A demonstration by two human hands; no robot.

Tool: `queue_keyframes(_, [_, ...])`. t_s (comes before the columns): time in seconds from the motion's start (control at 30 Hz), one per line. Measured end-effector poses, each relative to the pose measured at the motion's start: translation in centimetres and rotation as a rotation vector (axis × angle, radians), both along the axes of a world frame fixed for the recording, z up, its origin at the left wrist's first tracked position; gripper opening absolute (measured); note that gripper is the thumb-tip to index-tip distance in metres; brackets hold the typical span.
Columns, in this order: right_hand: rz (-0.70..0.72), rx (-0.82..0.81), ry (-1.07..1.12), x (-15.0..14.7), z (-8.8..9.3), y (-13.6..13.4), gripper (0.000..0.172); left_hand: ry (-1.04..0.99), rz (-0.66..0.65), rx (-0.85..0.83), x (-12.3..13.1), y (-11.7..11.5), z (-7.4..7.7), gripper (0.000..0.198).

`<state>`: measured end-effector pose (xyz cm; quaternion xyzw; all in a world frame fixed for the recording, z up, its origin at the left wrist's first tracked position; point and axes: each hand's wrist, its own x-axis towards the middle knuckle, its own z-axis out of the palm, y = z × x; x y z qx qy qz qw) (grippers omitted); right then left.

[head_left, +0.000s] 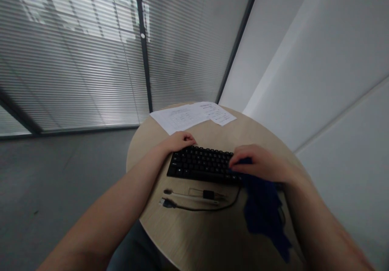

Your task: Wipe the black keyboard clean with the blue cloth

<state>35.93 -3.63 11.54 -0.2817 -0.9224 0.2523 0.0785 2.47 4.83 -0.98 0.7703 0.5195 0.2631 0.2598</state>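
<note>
A black keyboard [202, 163] lies on the round wooden table [194, 238]. At its far left corner rests my left hand [180, 141], fingers curled and closed on the edge. My right hand [258, 161] is over the keyboard's right side, closed on a dark blue cloth [263, 206]. Part of the cloth touches the keys, and the rest hangs down toward me over the right part of the table. The right end of the keyboard is hidden by this hand and the cloth.
Nearer to me lie a black cable with a USB plug [167, 203], a slim white stick with a dark oval tip [191, 197] and a small black piece with a wire loop [208, 194]. Printed papers [185, 118] lie at the table's far edge, before a glass partition with blinds [91, 60].
</note>
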Motion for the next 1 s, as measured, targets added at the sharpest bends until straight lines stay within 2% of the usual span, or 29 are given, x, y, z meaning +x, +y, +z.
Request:
queue_keyframes(0.07, [-0.186, 0.149, -0.066, -2.5, -4.0, 0.1, 0.016, 0.0, 0.002, 0.008, 0.0, 0.0, 0.0, 0.036])
queue_keyframes(0.13, [-0.249, 0.177, -0.065, -4.0, -7.3, 0.1, 0.016, 0.004, 0.001, 0.009, 0.1, -0.1, 0.0, 0.037])
queue_keyframes(0.2, [-0.295, 0.208, -0.031, -4.5, -9.4, 0.0, 0.016, 0.009, 0.001, 0.002, 0.1, -0.1, 0.1, 0.038])
queue_keyframes(0.27, [-0.325, 0.236, -0.017, -4.6, -10.3, -0.2, 0.017, 0.013, -0.003, -0.002, 0.1, -0.1, 0.0, 0.038])
queue_keyframes(0.43, [-0.322, 0.262, -0.064, -4.4, -10.0, -0.6, 0.02, 0.033, -0.006, -0.001, 0.1, 0.3, -0.1, 0.038])
queue_keyframes(0.6, [-0.284, 0.221, -0.114, -4.3, -9.3, -0.8, 0.02, 0.027, -0.015, 0.005, 0.2, 0.2, 0.0, 0.037])
queue_keyframes(0.83, [-0.314, 0.261, -0.166, -5.0, -9.0, -0.9, 0.025, 0.016, -0.01, 0.01, 0.3, 0.0, 0.2, 0.036])
queue_keyframes(0.93, [-0.293, 0.27, -0.161, -4.3, -8.3, -0.9, 0.025, 0.011, -0.005, 0.004, 0.3, 0.0, 0.2, 0.036])
queue_keyframes(1.0, [-0.331, 0.289, -0.103, -3.5, -7.9, -0.8, 0.024, 0.009, -0.001, 0.0, 0.3, 0.1, 0.2, 0.036])
